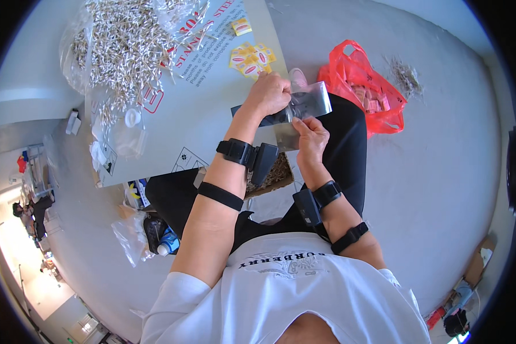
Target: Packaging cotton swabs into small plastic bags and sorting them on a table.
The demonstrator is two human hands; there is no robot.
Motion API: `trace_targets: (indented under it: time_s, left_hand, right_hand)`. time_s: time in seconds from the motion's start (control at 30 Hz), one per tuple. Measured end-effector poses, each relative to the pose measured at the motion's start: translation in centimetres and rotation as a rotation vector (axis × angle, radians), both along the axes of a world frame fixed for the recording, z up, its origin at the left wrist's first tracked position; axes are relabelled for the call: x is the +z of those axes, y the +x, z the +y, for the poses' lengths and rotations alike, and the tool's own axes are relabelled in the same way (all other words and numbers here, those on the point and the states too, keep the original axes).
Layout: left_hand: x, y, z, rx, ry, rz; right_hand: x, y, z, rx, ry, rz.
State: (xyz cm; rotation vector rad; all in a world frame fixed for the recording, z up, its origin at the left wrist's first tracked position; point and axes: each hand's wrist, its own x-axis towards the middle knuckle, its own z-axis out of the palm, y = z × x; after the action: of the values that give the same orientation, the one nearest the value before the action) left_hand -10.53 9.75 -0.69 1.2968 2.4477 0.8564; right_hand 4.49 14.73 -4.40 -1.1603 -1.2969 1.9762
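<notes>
The person holds a small flat pouch (304, 106) of glossy silvery-grey film between both hands, above the lap and just past the near edge of a cardboard sheet (212, 114). The pouch is a thin rectangle, smooth and reflective, with a darker band along its left part and a brighter sheen toward the right corner. The left hand (268, 94) is curled into a loose fist over the pouch's upper left edge, fingers folded together and clamped on the film. The right hand (311, 139) grips from below, thumb and forefinger pinching the lower edge (the other fingers are tucked under, so their pose cannot be told). Each forearm wears a black wrist strap with a boxy black unit and a second black band higher up.

The cardboard is matte grey-white with red print. On its far part lies a heap of thin pale sticks (126, 51), partly inside clear crinkled plastic. Small yellow and red sachets (251, 58) lie near the left hand. To the right, on the grey floor, sits a translucent red plastic bag (361, 80), wrinkled and open.
</notes>
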Motion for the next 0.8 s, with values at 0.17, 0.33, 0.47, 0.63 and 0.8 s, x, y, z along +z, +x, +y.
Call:
trace_targets:
  time_s: [0.17,0.33,0.47,0.63,0.8]
  left_hand:
    - [1.6,0.0,0.1,0.035,-0.220,0.107]
    - [2.9,1.6,1.8,0.053,-0.465,0.139]
    - [1.1,0.9,-0.9,0.044,-0.125,0.040]
    - [0.0,1.9,-1.5,0.082,0.146,0.220]
    - [0.2,2.7,-2.4,0.194,0.172,0.163]
  right_hand:
    - [-0.5,-0.7,-0.9,0.086,0.323,-0.219]
    - [-0.8,-1.3,-0.9,0.029,0.259,-0.185]
    - [-0.7,-1.9,-1.1,0.015,0.254,-0.213]
    - [-1.1,-2.0,-0.8,0.111,0.309,-0.208]
    - [0.4,0.1,-0.4,0.258,0.432,-0.321]
